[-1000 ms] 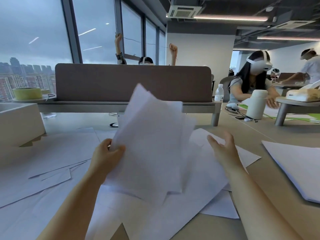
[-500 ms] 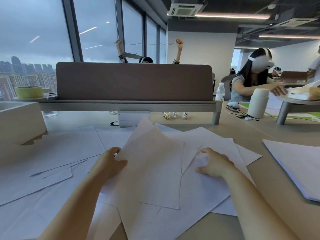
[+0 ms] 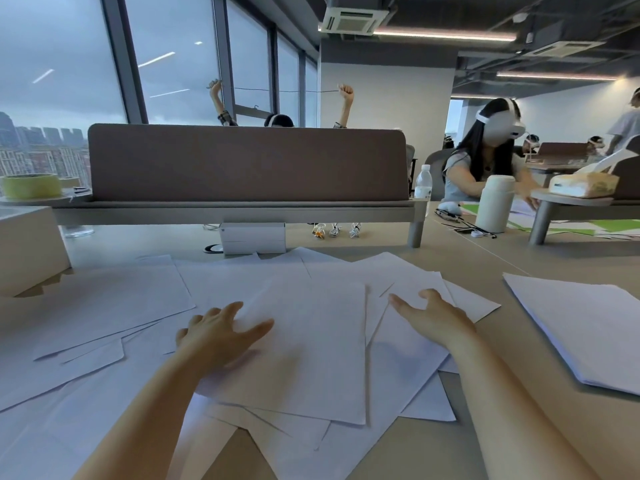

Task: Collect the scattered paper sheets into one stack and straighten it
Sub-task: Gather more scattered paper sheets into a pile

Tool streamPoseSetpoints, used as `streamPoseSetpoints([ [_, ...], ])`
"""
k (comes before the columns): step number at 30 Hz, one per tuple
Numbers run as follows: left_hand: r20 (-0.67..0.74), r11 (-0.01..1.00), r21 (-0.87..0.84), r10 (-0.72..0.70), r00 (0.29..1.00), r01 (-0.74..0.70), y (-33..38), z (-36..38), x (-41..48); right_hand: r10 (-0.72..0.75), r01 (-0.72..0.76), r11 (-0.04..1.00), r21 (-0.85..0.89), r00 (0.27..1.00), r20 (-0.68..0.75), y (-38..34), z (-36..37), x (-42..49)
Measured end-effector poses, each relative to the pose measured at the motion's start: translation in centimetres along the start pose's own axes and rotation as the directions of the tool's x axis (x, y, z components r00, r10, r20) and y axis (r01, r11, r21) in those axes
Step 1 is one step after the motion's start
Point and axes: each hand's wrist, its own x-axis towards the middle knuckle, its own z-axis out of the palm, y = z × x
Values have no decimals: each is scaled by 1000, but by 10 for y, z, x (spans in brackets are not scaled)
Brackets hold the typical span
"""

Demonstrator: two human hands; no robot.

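Desk (image 3: 460,261) strewn with paper sheets (image 3: 311,348); tissue box (image 3: 583,186) (tissue poking out) beyond; left hand (image 3: 216,332), right hand (image 3: 434,317) spread flat on them.

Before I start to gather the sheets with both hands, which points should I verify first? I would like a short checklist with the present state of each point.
1. Both hands free: ok. The left hand and right hand are open and grip nothing.
2. Sheets in one stack: not ok. The middle pile is fanned at many angles.
3. Outlying paper collected: not ok. Loose sheets on the left and a separate pile on the right lie apart.
4. Paper hanging over the near edge of the table: cannot tell; that edge is out of view.
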Motion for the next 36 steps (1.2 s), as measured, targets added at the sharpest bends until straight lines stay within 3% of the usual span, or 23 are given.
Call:
streamPoseSetpoints([
  [3, -18, 998, 58, 0, 1000, 1, 0, 4, -3, -29, 31, 995, 96, 999, -14, 1, -2, -3],
  [6, 113, 992, 128, 1, 994, -15, -2, 9, -5, -21, 17, 989, -150, 999, -28, 5, 1, -2],
  [9, 162, 987, 160, 4, 987, -30, 1, 12, -6, -36, 42, 989, -142, 998, 45, 2, 4, -3],
  [13, 15, 987, 162, -25, 1000, 22, 7, 15, -5, -167, 164, 983, 79, 985, 45, -6, 10, -6],
  [15, -88, 982, 176, -50, 995, 65, 7, 15, -4, -165, 164, 978, 127, 986, 1, -5, 9, -4],
  [18, -143, 978, 182, -80, 986, 106, 5, 15, -2, -78, 73, 995, -65, 995, -70, 5, 6, 3],
  [20, -112, 978, 164, -112, 987, 130, 6, 16, -2, -41, 32, 977, -211, 998, -37, 8, 7, 5],
  [23, -10, 988, 109, -107, 994, 107, 10, 18, -3, -56, 40, 971, -237, 997, -58, 1, 8, 4],
  [28, 25, 999, 26, -46, 999, 46, 16, 15, -6, -72, 68, 997, -32, 985, -157, -8, 8, -4],
  [32, 61, 996, 85, 0, 998, -5, 15, 14, -12, -17, 3, 995, -102, 990, -141, 0, 6, -5],
  [36, 122, 990, 136, 29, 992, -45, 16, 17, -14, -68, 67, 964, 257, 998, -6, -7, 9, -8],
])
